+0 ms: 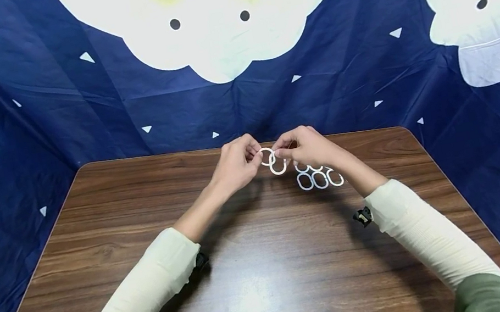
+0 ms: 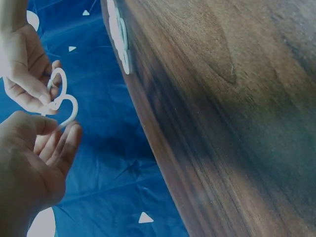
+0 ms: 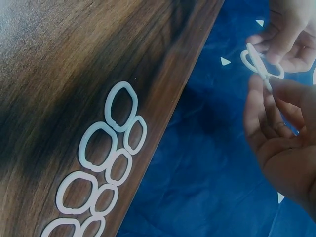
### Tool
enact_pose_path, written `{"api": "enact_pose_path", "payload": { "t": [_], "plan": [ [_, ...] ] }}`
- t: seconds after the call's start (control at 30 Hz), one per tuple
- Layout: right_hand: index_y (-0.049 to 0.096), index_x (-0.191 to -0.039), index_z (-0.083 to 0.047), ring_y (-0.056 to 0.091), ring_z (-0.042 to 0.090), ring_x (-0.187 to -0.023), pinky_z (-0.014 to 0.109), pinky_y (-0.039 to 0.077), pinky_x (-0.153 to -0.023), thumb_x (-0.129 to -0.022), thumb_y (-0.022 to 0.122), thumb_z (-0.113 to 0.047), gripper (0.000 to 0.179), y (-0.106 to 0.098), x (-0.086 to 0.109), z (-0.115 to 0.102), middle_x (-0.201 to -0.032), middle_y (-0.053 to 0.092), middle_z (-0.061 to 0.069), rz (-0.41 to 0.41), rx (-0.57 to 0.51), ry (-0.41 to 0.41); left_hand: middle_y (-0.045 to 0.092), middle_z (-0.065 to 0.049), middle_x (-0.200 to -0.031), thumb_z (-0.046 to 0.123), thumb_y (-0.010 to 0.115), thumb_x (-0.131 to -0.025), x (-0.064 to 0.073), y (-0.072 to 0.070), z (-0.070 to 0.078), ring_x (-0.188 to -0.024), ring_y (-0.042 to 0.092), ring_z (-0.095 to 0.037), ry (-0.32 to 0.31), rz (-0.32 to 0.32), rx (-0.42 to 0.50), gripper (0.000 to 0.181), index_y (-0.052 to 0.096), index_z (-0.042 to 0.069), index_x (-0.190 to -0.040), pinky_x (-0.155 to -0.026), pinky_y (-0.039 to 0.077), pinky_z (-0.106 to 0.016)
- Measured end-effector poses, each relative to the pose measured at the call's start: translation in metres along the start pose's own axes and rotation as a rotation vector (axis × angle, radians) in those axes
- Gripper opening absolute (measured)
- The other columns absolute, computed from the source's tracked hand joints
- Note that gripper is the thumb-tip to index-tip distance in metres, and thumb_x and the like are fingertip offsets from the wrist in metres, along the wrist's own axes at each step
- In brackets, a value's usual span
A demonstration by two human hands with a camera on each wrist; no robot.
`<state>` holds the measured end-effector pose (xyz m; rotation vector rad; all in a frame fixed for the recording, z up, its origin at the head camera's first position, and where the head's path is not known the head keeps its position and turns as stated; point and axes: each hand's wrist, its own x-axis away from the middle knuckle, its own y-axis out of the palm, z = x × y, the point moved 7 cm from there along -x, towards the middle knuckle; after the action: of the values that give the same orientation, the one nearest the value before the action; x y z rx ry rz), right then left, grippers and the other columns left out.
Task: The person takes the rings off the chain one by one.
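Observation:
Over the far part of the table, my left hand (image 1: 236,165) pinches a white plastic oval link (image 1: 265,149) between thumb and fingers. Another white link (image 1: 279,174) is pinched by the thumb and fingers of my right hand (image 1: 307,147). The two links cross each other and look hooked together in the head view. In the left wrist view, the left-hand link (image 2: 75,109) overlaps the right-hand one (image 2: 63,81). Fingers of the right hand (image 3: 284,143) partly cover the crossed links in the right wrist view.
Several white oval links (image 3: 108,115) lie flat in two rows on the brown wooden table (image 1: 246,246), just below my right hand. Behind the table's far edge hangs a dark blue cloth (image 1: 170,103) with white clouds and triangles.

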<state>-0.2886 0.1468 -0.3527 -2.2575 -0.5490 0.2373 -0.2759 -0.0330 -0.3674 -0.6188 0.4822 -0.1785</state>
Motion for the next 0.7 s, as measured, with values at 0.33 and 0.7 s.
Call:
{"api": "enact_pose_path", "payload": {
  "t": [0.33, 0.7],
  "plan": [
    [0.083, -0.115, -0.003, 0.075, 0.011, -0.069, 0.031, 0.064, -0.064, -0.106, 0.081, -0.016, 0.016, 0.0040, 0.0002, 0.0028, -0.102, 0.084, 0.015, -0.018, -0.063, 0.000, 0.076, -0.011, -0.096, 0.004, 0.072, -0.099, 0.0004, -0.0014, 0.0017, -0.088, 0.073, -0.022, -0.011, 0.027, -0.001, 0.004, 0.070, 0.002, -0.102, -0.081, 0.060, -0.029],
    [0.084, -0.109, -0.006, 0.068, 0.010, -0.073, 0.023, 0.053, -0.069, -0.104, 0.082, -0.017, 0.013, 0.0033, -0.0009, -0.0015, -0.096, 0.084, 0.008, 0.057, 0.042, -0.104, 0.075, -0.011, -0.097, 0.006, 0.072, -0.101, 0.0001, -0.0030, 0.0015, -0.089, 0.073, -0.022, -0.027, 0.037, 0.008, 0.004, 0.071, 0.002, -0.102, -0.082, 0.061, -0.032]
  ]
}}
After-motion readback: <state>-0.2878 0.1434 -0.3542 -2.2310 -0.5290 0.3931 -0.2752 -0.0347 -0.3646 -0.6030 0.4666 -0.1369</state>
